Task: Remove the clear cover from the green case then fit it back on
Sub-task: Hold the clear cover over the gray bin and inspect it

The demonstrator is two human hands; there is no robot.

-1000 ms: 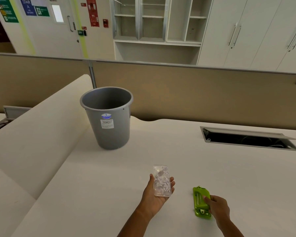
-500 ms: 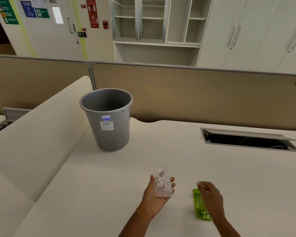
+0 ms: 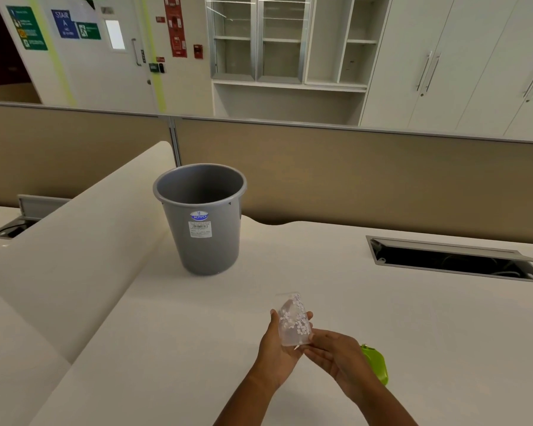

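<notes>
We see L hand (image 3: 274, 342) cradling clear cover (image 3: 293, 324) upright, R hand (image 3: 339, 358) open, fingertips at its lower edge, prob. to re-grip; green case (image 3: 377, 365) parked on worktop (image 3: 413, 318)

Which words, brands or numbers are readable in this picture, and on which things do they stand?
"JOYO": blue oval sticker on the grey bin.
"STAIR A": blue wall sign; its smaller lines are blurred.
White barcode label on the bin: too small to read.
Green signs and red notice: blurred.
</notes>
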